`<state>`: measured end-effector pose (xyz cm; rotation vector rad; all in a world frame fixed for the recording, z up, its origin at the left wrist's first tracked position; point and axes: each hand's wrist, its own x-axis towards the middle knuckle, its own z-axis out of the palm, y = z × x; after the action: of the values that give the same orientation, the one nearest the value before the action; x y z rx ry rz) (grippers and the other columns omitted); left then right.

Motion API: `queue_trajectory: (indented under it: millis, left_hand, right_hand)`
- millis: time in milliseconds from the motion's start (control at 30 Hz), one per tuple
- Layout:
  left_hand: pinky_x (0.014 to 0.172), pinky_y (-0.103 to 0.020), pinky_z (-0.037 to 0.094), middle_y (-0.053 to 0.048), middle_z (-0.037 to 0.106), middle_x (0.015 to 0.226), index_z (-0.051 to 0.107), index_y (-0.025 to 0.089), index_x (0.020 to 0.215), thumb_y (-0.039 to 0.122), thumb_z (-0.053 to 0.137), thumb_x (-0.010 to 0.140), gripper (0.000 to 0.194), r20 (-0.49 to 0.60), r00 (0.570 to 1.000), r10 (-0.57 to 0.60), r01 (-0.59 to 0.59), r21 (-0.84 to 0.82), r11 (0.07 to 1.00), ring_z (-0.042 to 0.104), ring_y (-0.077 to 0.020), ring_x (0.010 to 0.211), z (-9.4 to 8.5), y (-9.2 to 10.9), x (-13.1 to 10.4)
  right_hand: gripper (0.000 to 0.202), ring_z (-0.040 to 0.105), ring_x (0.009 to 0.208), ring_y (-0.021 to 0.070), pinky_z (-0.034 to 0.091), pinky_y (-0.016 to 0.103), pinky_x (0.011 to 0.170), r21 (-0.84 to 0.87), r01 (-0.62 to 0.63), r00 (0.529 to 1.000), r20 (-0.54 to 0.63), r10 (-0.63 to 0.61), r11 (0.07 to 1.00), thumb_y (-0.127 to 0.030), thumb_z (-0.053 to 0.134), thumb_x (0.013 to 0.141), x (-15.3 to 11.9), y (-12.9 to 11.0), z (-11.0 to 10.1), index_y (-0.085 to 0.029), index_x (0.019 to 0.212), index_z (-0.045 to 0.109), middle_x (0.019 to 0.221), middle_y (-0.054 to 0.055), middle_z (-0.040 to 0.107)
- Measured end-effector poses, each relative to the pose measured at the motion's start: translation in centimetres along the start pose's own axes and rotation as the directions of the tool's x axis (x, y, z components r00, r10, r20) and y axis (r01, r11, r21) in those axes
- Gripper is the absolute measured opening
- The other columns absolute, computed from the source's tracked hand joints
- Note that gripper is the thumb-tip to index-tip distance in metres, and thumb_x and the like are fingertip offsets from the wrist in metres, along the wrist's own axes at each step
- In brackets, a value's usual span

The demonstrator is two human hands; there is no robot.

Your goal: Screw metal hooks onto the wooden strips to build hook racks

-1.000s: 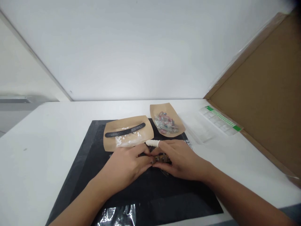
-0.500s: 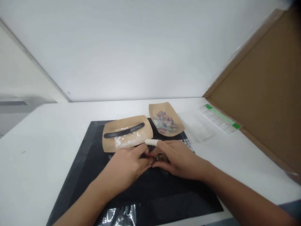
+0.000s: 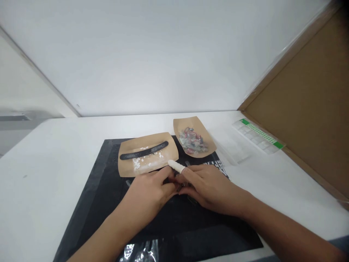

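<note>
Over a black sheet [image 3: 174, 225], my left hand [image 3: 152, 189] and my right hand [image 3: 207, 187] meet fingertip to fingertip. Both are closed in a pinch around something small and dark, mostly covered by the fingers; its kind cannot be made out. A white finger cot [image 3: 176, 166] covers one finger of my right hand. Just beyond my hands lies a brown paper tray [image 3: 127, 169], holding a dark nail file [image 3: 144, 151] and small white bits [image 3: 137, 163]. Behind my right hand, a second paper tray [image 3: 204, 131] holds small red and clear wrapped pieces [image 3: 192, 140].
A clear compartment case [image 3: 257, 136] with a green label lies at the right rear, beside clear plastic bags [image 3: 234, 153]. A cardboard panel [image 3: 305, 109] stands on the right. Shiny clear plastic [image 3: 140, 251] lies at the sheet's front edge.
My right hand's fingers have closed further over the small dark thing, so less of it shows. The covered finger now tilts more steeply. The view has shifted slightly.
</note>
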<state>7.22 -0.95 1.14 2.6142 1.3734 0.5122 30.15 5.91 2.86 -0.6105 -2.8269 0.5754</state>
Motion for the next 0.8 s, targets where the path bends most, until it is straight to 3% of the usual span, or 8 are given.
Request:
queue_trajectory:
  millis: [333, 567, 800]
  left_hand:
    - [0.063, -0.027, 0.047, -0.001, 0.068, 0.096, 0.073, 0.024, 0.102, 0.032, 0.054, 0.109, 0.022, -0.048, 0.996, 0.069, -0.071, -0.035, 0.997, 0.064, -0.0146, 0.073, -0.6, -0.9, -0.1]
    - [0.062, -0.029, 0.047, 0.0, 0.07, 0.095, 0.06, 0.022, 0.109, 0.035, 0.069, 0.101, 0.018, -0.056, 0.997, -0.05, 0.042, -0.135, 0.99, 0.067, -0.0181, 0.075, -0.7, -1.4, -0.2]
    - [0.059, -0.029, 0.044, 0.0, 0.075, 0.1, 0.06, 0.023, 0.112, 0.035, 0.076, 0.096, 0.025, 0.017, 0.994, -0.105, 0.106, -0.124, 0.987, 0.064, -0.0168, 0.064, 0.1, -0.9, 0.0]
  right_hand:
    - [0.016, 0.073, 0.094, 0.0229, 0.055, 0.035, 0.08, 0.011, 0.015, 0.999, -0.038, -0.015, 1.0, -0.03, 0.06, 0.106, -0.1, 0.1, 0.0, -0.017, 0.115, 0.061, 0.109, 0.009, 0.077]
    - [0.02, 0.072, 0.106, 0.0239, 0.056, 0.036, 0.09, 0.134, -0.031, 0.998, -0.056, 0.039, 0.991, -0.027, 0.065, 0.103, -0.3, 0.2, -0.2, -0.019, 0.12, 0.06, 0.117, 0.01, 0.078]
    - [0.018, 0.072, 0.102, 0.0229, 0.054, 0.035, 0.087, 0.155, -0.07, 0.997, -0.033, 0.076, 0.985, -0.028, 0.068, 0.1, -0.2, -0.1, -0.6, -0.019, 0.115, 0.062, 0.113, 0.007, 0.077]
